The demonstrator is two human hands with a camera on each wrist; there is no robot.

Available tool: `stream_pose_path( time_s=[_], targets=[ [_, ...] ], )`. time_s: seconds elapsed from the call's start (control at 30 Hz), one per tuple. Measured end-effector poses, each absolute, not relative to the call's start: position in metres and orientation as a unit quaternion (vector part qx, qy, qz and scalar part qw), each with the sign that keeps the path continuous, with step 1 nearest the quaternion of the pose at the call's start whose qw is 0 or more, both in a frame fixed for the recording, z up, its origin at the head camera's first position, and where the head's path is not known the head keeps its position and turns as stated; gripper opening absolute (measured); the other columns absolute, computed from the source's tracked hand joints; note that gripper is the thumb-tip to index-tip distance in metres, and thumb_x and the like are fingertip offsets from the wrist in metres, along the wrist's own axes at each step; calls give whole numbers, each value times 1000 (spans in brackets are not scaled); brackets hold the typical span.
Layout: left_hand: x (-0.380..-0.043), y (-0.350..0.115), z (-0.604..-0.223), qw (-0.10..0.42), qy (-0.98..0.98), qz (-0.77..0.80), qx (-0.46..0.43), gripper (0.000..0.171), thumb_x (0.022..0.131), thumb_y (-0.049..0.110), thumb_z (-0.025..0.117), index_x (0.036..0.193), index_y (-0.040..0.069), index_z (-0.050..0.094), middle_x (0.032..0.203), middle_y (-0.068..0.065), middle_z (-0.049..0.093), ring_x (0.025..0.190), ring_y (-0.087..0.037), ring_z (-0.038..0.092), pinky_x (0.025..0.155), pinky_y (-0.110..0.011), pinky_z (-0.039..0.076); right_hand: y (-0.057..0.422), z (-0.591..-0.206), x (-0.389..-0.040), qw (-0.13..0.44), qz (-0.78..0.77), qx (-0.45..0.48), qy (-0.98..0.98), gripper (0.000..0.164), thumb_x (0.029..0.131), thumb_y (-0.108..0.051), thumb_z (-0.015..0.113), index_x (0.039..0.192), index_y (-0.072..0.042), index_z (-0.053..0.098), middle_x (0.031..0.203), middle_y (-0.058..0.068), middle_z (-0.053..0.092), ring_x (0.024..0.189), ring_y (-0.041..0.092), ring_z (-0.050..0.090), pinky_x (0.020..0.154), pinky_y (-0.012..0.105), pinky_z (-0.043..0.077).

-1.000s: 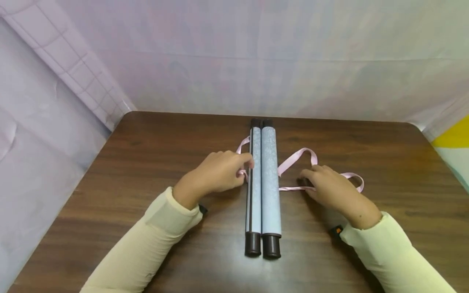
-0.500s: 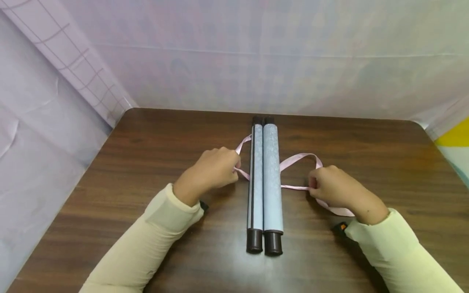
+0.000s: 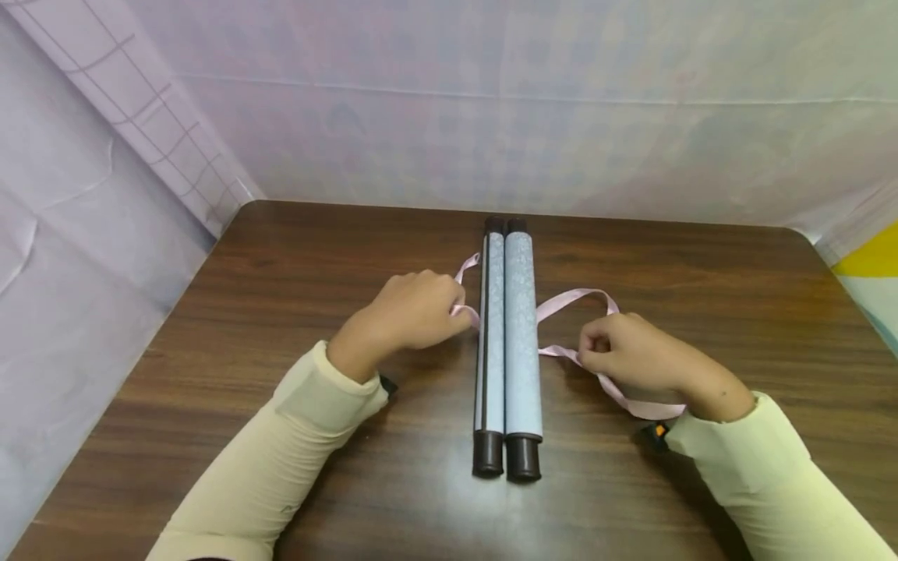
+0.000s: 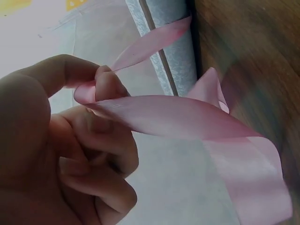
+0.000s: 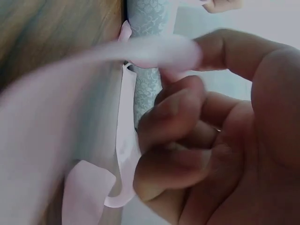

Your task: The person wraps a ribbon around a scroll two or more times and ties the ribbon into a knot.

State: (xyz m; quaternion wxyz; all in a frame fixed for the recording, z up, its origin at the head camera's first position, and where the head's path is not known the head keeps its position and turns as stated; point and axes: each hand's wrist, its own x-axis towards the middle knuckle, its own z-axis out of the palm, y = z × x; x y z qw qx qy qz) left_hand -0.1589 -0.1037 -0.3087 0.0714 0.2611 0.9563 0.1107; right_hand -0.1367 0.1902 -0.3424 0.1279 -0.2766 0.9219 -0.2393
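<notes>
A hanging scroll, rolled from both ends into two side-by-side rolls, lies lengthwise on the table. Its backing is pale blue with a fine pattern, and dark brown knobs cap the ends. Left of it, my left hand pinches a pink ribbon between thumb and forefinger; the ribbon loops and twists past the fingers. On the other side, my right hand pinches a second pink ribbon at its fingertips. In the right wrist view a blurred stretch of this ribbon runs from the thumb and forefinger.
Brown wood-grain table lies under everything, its back edge just beyond the scroll's far knobs. Pale curtain-like sheeting hangs behind and at the left. A yellow patch shows at the far right.
My left hand has drawn back slightly from the scroll with its ribbon. My right fingers have closed on the right ribbon, whose loose part has swung nearer the wrist.
</notes>
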Motion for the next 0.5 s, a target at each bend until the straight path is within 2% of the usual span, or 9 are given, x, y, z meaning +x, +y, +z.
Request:
stream_pose_path(
  time_s=[0.2, 0.33, 0.5],
  targets=[
    [-157, -98, -308, 84, 945, 150, 280, 34, 91, 41, 52, 66, 19, 51, 55, 4, 42, 52, -11, 42, 48, -28, 36, 189, -345, -140, 176, -340, -259, 887, 23, 90, -18, 61, 69, -12, 62, 51, -3, 53, 43, 10, 50, 39, 24, 44],
    [-154, -95, -308, 96, 934, 171, 298, 28, 93, 37, 50, 72, 20, 57, 55, 5, 41, 49, -8, 37, 45, -25, 32, 187, -348, -142, 212, -422, -227, 852, 23, 90, -23, 63, 76, -5, 65, 57, 9, 59, 45, 17, 55, 37, 28, 50],
    [-153, -93, -310, 111, 928, 186, 303, 20, 92, 31, 50, 81, 21, 63, 55, 6, 43, 48, -6, 36, 44, -23, 30, 184, -353, -143, 248, -516, -196, 796, 19, 87, -9, 65, 91, 9, 61, 70, 19, 67, 55, 22, 61, 44, 28, 54]
  ],
)
